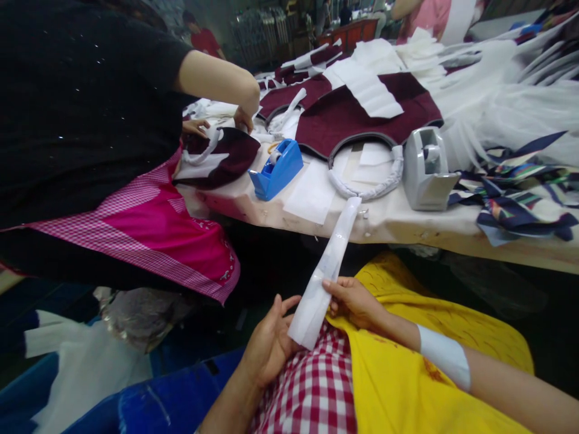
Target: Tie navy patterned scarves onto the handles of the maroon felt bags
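Observation:
A long white strip of thin paper or fabric (326, 272) runs from my lap up to the table's edge (389, 232). My right hand (353, 301) pinches its side near the lower third. Under the strip's lower end lies my left hand (270, 343), palm up with fingers curled, supporting it. Below my hands are a yellow cloth (407, 374) and red-and-white checked fabric (316, 392).
On the table stand a blue tape dispenser (277, 169) and a grey tape dispenser (427, 172), among maroon garment pieces (357, 114), white paper sheets (316, 193) and striped fabric (520, 193). A co-worker in black and pink (113, 150) works at the left.

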